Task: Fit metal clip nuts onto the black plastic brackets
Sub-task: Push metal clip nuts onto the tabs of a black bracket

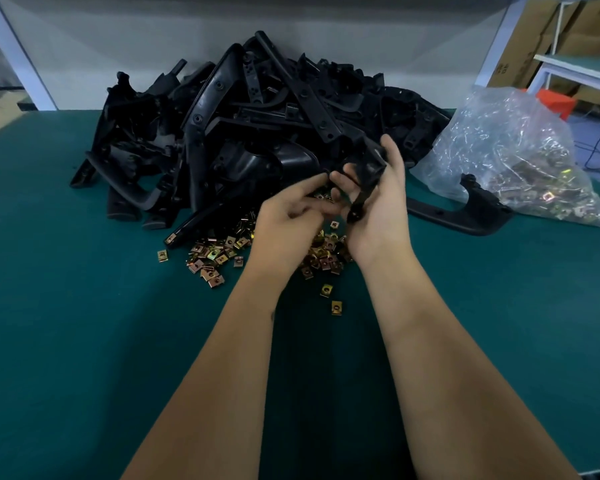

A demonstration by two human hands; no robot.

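My right hand (381, 206) grips a black plastic bracket (367, 174) and holds it up in front of the big pile of black brackets (243, 133). My left hand (288, 216) reaches in from the left, its fingertips touching the bracket's lower end. Whether a clip nut sits between those fingers is hidden. Loose brass-coloured clip nuts (215, 254) lie scattered on the green table (84, 323) beneath both hands.
A clear plastic bag (510, 161) with more clip nuts lies at the right. One long black bracket (465, 213) lies apart in front of the bag. Two stray nuts (331, 299) sit nearer me. Cardboard boxes stand beyond the table's right edge.
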